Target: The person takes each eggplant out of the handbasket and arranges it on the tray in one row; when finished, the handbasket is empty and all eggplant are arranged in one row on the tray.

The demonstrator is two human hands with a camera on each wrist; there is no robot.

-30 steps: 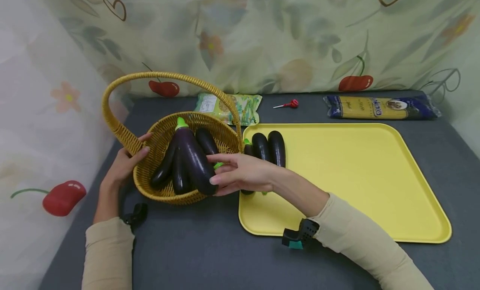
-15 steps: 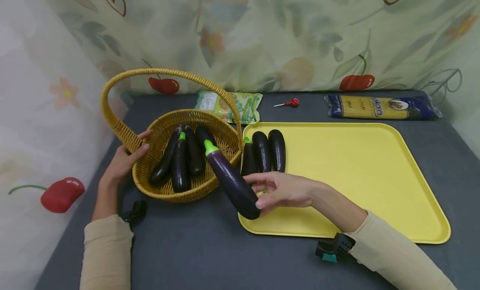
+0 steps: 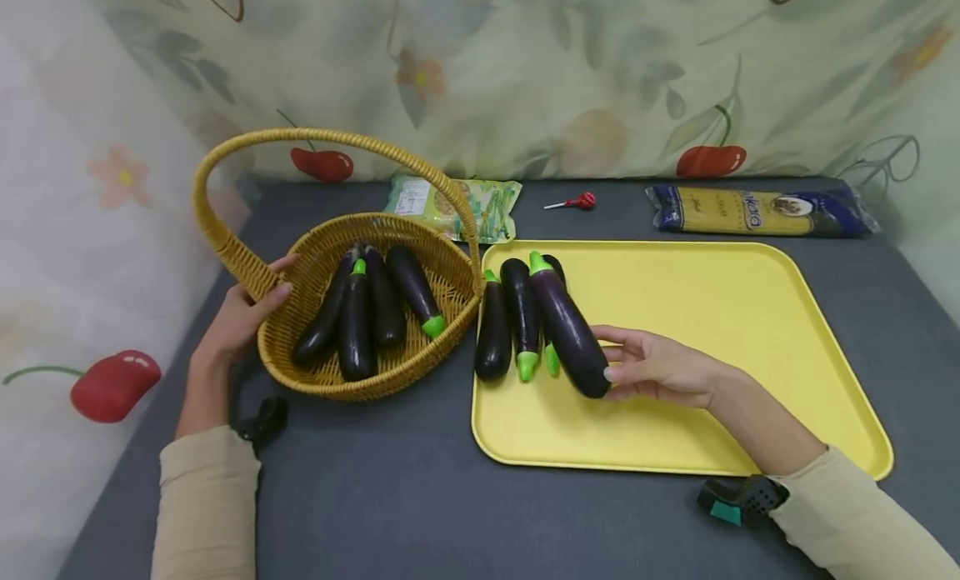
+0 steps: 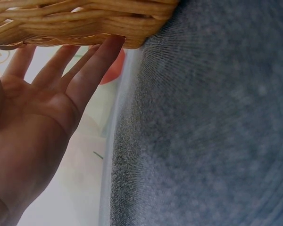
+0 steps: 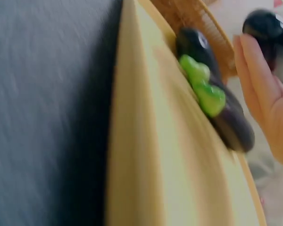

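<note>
My left hand [image 3: 234, 322] grips the wicker basket [image 3: 390, 388] at its left side, by the handle's base, thumb over the rim. In the left wrist view its fingers [image 4: 92, 70] reach up against the woven wall. Several dark eggplants [image 3: 356, 322] with green or dark caps lie inside. My right hand [image 3: 663, 367] pinches another eggplant [image 3: 566, 326] near its rounded end, green cap pointing away. This one is over the left part of the yellow tray [image 3: 720, 313], partly covering one of three eggplants [image 3: 493, 330] lying there side by side.
Behind the basket lies a green snack packet [image 3: 491, 205]. A red lollipop [image 3: 585, 201] and a blue-and-yellow pasta bag [image 3: 757, 211] rest along the back of the dark table [image 3: 420, 497]. Patterned curtains [image 3: 525, 72] stand behind and at the sides.
My right hand has taken an eggplant out of the basket and carried it right, over the tray's eggplants. The left hand keeps its hold on the basket.
</note>
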